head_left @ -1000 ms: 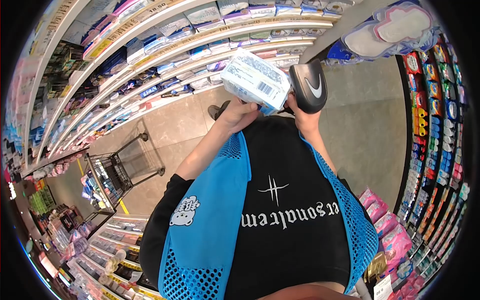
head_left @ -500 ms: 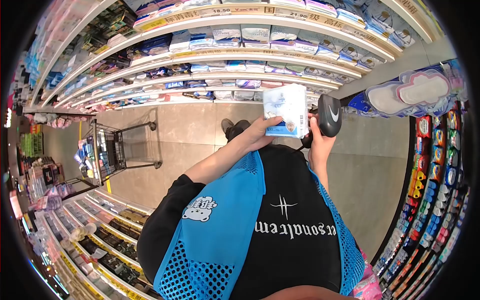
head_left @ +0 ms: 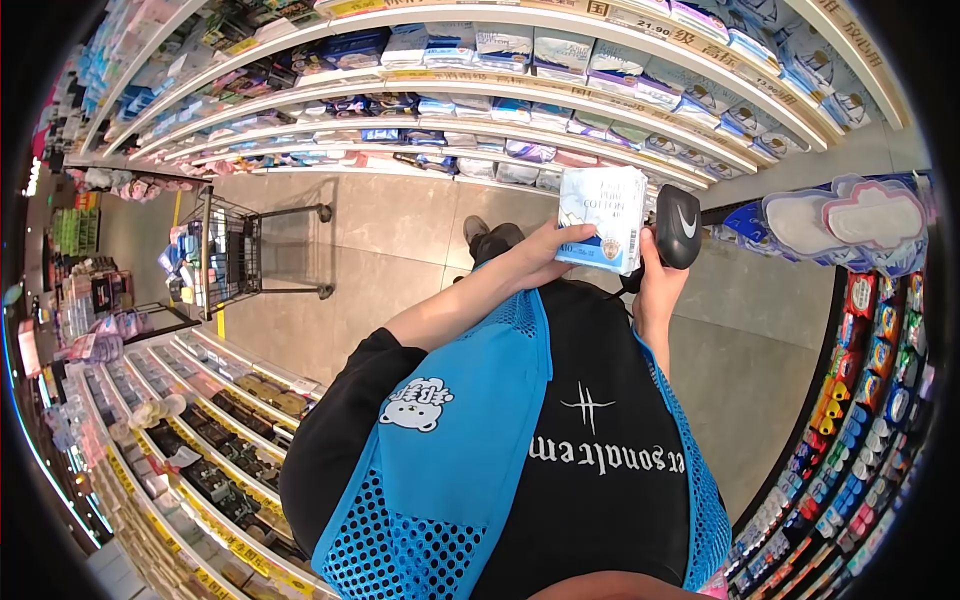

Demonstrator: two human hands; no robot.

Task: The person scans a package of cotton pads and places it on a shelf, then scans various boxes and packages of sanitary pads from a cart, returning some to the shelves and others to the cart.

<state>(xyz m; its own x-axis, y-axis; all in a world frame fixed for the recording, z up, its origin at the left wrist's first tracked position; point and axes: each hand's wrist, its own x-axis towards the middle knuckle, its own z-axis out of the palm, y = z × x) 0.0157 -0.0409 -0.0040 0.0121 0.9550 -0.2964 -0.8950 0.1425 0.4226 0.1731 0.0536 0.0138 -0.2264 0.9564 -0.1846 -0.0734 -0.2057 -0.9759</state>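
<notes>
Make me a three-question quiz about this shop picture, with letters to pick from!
1. Where is the shopping cart?
A. On the floor in the aisle
B. On the top shelf
C. In the person's arms

2. What colour is the mesh vest?
A. Red
B. Blue
C. Yellow

3. What is the left hand doing?
A. Hanging open and empty
B. Gripping the white pack
C. Pushing the cart

Answers:
1 A, its wheels stand on the tiles.
2 B, the mesh is bright blue over a black top.
3 B, the thumb and fingers close on the pack, next to the black scanner in the right hand.
</notes>
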